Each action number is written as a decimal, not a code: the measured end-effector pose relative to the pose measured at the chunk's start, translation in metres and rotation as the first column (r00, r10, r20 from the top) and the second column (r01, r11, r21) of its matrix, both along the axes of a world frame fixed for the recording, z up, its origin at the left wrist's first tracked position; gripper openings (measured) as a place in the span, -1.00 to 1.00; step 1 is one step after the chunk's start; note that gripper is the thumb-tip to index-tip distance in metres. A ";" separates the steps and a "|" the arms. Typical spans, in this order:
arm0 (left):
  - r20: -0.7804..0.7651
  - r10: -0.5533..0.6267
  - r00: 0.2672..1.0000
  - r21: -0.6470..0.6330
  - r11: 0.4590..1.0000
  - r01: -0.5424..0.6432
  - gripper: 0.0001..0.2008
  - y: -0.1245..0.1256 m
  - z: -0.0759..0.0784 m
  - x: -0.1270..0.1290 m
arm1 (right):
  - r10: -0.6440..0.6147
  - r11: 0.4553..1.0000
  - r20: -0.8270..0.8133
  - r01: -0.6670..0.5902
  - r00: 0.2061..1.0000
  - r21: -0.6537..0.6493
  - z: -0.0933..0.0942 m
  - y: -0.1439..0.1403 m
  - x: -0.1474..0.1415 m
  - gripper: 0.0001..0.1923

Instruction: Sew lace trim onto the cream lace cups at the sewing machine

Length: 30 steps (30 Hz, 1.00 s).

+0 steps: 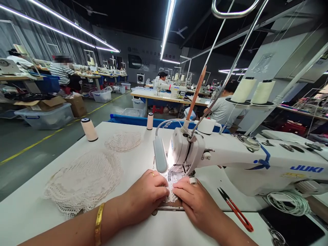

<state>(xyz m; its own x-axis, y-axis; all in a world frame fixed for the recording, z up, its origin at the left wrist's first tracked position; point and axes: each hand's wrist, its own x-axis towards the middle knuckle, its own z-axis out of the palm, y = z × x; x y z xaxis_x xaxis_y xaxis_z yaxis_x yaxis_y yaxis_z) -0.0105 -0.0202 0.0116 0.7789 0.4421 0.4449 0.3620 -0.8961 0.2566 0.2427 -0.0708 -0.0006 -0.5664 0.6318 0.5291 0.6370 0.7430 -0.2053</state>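
On the desk [138,162]: big lace pile [84,177], smaller lace pile [123,141], then lace piece [171,196], likely mid-seam.
Left hand [148,191] holds its left edge, right hand [193,194] its right, below the sewing machine head [180,145]. Piles done or waiting: can't tell.
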 end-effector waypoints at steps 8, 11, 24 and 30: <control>-0.031 -0.106 0.994 -0.021 0.994 0.106 -0.78 -0.006 -0.003 -0.003 | 0.092 0.994 -0.003 -0.092 0.996 -0.064 0.002 -0.005 -0.001 -0.61; -0.038 -0.073 0.997 0.001 0.997 0.073 -0.78 -0.002 -0.005 -0.002 | 0.073 0.996 -0.009 -0.073 0.997 -0.050 0.000 -0.004 -0.001 -0.60; -0.106 0.048 0.993 0.030 0.999 -0.045 -0.76 0.013 -0.001 0.002 | -0.056 0.998 -0.009 0.055 0.998 -0.040 -0.010 0.008 -0.005 -0.47; -0.155 0.112 0.982 0.007 0.994 -0.112 -0.90 0.014 0.005 0.004 | -0.135 0.990 0.060 0.137 0.989 -0.029 -0.017 0.009 -0.002 -0.51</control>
